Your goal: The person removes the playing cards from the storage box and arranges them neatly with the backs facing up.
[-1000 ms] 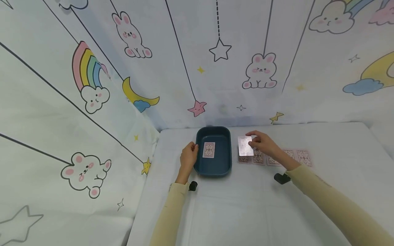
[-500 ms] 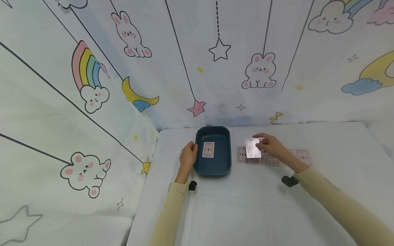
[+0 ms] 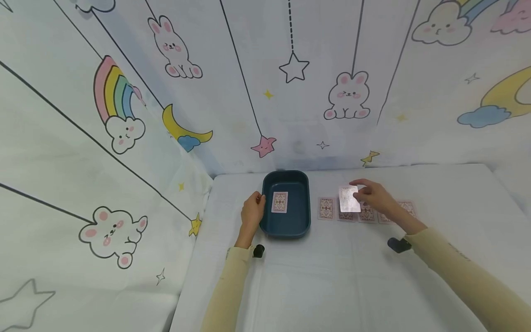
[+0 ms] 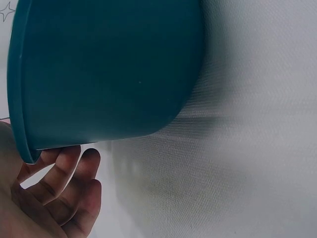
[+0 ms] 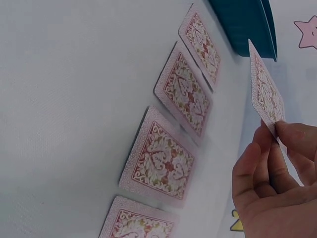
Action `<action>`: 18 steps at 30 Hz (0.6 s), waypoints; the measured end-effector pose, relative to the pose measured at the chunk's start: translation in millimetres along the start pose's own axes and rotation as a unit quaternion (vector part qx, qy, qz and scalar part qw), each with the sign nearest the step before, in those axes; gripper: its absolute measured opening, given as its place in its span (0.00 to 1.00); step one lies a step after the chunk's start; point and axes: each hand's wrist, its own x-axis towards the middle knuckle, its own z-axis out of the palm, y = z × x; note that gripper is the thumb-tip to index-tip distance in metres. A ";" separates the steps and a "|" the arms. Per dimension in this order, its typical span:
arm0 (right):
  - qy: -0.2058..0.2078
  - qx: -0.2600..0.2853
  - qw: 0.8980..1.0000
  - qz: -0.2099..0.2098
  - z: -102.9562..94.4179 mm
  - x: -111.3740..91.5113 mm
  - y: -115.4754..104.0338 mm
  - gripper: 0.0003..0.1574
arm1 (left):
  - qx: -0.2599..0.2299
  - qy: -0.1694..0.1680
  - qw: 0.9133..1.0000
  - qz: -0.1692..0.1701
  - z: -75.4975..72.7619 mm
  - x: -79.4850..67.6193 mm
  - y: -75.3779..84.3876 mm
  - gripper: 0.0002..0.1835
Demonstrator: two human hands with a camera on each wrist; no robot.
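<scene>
My left hand (image 3: 251,211) grips the left rim of a dark teal plastic tray (image 3: 286,229); in the left wrist view its fingers (image 4: 69,168) curl beneath the lip, the thumb mostly hidden. Inside the tray, one playing card (image 3: 280,202) lies back up. Between thumb and fingers, my right hand (image 3: 375,197) pinches another playing card (image 3: 349,199), raised above the second card from the left in a row. Its patterned red-and-white back shows in the right wrist view, with the held card (image 5: 266,91) seen nearly edge-on. Glare washes it out in the head view.
To the tray's right runs a row of several back-up playing cards, starting with the leftmost card (image 3: 325,208); my right forearm partly covers the row. A white cloth (image 3: 315,276) covers the table. A cartoon-printed curtain (image 3: 232,92) stands behind and at left.
My right hand has moved to the right along the row with the pinched card, from over the leftmost card to over the second. The left hand stays on the tray rim.
</scene>
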 end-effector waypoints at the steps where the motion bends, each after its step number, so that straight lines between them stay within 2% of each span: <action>1: -0.001 0.001 1.000 -0.002 -0.5 -0.7 0.2 0.30 | 0.000 0.000 1.000 -0.001 0.3 0.1 -0.4 0.12; 18: 0.004 0.009 1.000 0.010 -9.1 -8.5 8.3 0.31 | -0.004 -0.003 1.000 -0.002 1.3 -0.1 -1.6 0.13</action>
